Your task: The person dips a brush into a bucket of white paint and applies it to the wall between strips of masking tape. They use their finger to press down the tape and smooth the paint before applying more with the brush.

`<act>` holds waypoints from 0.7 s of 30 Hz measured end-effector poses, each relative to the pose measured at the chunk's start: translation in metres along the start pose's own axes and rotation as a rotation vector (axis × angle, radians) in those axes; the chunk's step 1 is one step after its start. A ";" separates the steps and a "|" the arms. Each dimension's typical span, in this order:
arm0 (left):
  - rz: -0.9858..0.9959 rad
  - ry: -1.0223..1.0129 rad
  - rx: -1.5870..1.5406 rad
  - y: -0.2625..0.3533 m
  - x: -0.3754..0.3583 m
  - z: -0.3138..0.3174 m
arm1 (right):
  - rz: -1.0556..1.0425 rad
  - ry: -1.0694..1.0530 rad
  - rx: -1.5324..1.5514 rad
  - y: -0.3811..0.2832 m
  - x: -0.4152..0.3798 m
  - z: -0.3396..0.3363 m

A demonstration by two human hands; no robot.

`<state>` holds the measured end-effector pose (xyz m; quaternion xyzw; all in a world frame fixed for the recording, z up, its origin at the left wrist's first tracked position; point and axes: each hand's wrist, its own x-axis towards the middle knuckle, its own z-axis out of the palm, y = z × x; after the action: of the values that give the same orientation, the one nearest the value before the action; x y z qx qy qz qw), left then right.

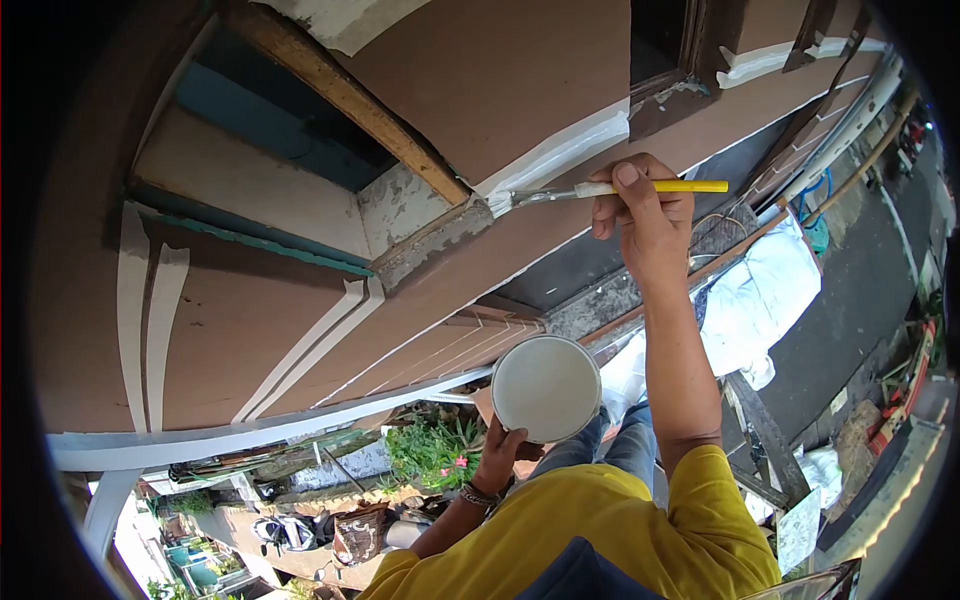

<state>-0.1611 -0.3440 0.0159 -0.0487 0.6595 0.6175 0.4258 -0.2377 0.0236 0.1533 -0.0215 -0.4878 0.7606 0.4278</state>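
Pinched in my right hand is a paintbrush with a yellow handle. Its white-coated bristles touch the wall at the near end of a wide white painted band, by the corner of a window opening. My left hand, with a bracelet at the wrist, grips the lower edge of a round paint can filled with whitish paint. The can is below the brush, in front of my body. Around the band the wall is brown.
A wooden beam edges the recessed window opening. Pale strips of tape line the wall below it. A white ledge runs along the wall. White sheeting lies at right beside the road; plants grow below.
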 end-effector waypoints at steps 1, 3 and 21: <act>-0.002 0.004 -0.006 0.000 -0.001 0.000 | -0.010 0.009 -0.005 -0.001 0.001 0.000; -0.008 0.006 -0.015 0.000 -0.001 0.000 | -0.009 -0.015 0.009 -0.002 0.000 -0.002; -0.013 -0.017 -0.009 0.005 0.000 0.001 | -0.049 0.146 0.055 -0.011 0.013 -0.038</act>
<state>-0.1633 -0.3418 0.0203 -0.0495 0.6526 0.6182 0.4353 -0.2218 0.0612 0.1466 -0.0532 -0.4344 0.7596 0.4812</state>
